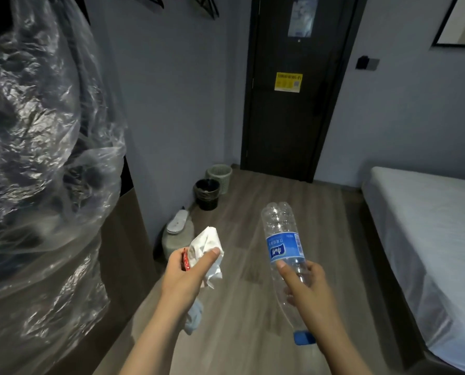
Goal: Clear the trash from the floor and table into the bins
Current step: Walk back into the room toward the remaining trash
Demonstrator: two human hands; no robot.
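Floorboards [253, 212] reach a black bin [206, 194] near the dark door [288, 117]; left grip [188, 272] holds crumpled paper [205, 243], right grip [304, 285] a bottle [282, 239].

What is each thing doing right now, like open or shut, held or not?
Clear plastic water bottle with blue label: capped, looks empty, base up, gripped by the right hand.
Crumpled white paper: gripped with a red wrapper by the left hand.
Round black bin: open, lined, upright on the floor.
Pale woven bin: open, upright beside it.
Dark door: shut.
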